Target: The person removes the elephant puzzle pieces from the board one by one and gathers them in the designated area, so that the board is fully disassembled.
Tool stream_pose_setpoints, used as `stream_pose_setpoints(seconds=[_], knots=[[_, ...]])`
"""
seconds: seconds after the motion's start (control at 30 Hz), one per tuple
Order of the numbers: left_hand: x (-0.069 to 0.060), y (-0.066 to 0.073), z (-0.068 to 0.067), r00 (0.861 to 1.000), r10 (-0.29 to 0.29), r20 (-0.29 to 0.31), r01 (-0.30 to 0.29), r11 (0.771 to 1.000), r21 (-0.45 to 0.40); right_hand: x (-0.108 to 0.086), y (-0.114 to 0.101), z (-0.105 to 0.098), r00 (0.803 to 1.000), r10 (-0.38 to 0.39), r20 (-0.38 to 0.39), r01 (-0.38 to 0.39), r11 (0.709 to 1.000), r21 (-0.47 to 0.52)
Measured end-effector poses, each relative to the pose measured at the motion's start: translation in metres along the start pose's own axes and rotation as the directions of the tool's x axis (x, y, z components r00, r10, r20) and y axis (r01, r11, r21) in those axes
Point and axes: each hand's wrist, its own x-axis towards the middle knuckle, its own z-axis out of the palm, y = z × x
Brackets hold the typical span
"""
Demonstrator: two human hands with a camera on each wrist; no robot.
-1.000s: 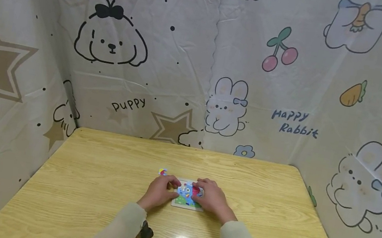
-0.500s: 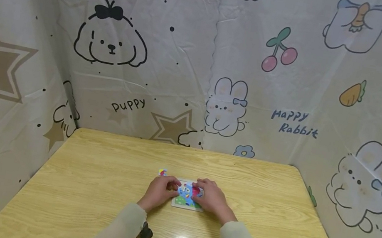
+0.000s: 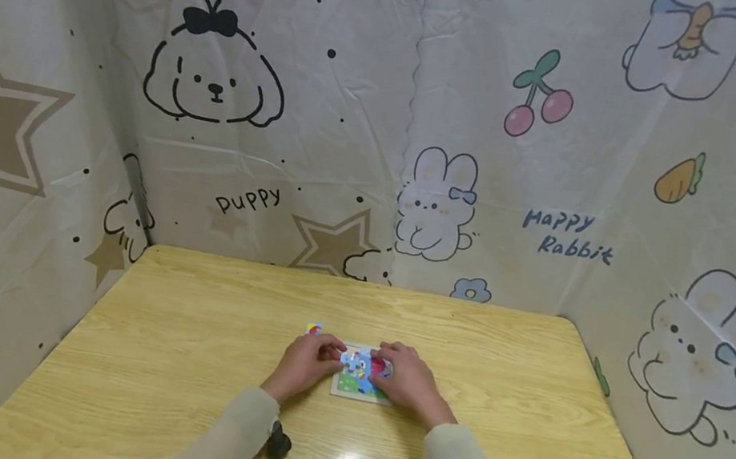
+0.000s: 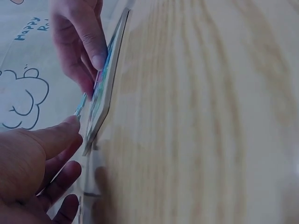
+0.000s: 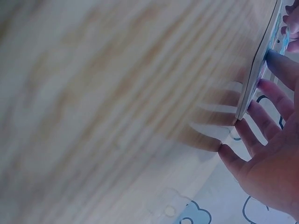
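Observation:
A small jigsaw puzzle with a blue cartoon picture over green lies in a pale tray [image 3: 360, 399] on the table. My left hand [image 3: 305, 365] is at the tray's left side. In the left wrist view, its thumb and index finger pinch a thin puzzle piece [image 4: 81, 105] by its edge, tilted above the tray; its other fingers are loosely bent. My right hand [image 3: 411, 383] rests on the puzzle's right part, thumb and fingertips touching it. In the right wrist view, those fingers [image 5: 264, 122] are spread along the tray's edge and partly cover the picture.
Another puzzle piece [image 3: 313, 329], yellow, red and blue, lies on the table just beyond my left hand. A black object [image 3: 279, 443] sits at my left wrist. The wooden table [image 3: 200, 315] meets printed cloth walls [image 3: 361, 98] at the back and sides.
My left hand has drawn slightly to the left, and the pinched piece has shifted left and tilted up from the picture. The right hand stays in place.

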Motion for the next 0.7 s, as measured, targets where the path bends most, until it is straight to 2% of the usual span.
stream_pose_setpoints(seconds=[0.3, 0.53, 0.7], knots=[[0.003, -0.003, -0.009, 0.999, 0.001, -0.035, -0.001, 1.000, -0.002, 0.001, -0.002, 0.000, 1.000, 0.004, 0.005, -0.004, 1.000, -0.008], [0.008, -0.009, -0.025, 0.997, -0.005, -0.079, 0.005, 1.000, -0.005, 0.001, -0.002, -0.001, 1.000, 0.011, 0.008, -0.011, 1.000, -0.012], [0.010, -0.018, -0.039, 0.993, -0.025, -0.112, 0.025, 1.000, -0.005, -0.001, -0.003, -0.001, 1.000, 0.008, 0.004, -0.008, 1.000, 0.002]])
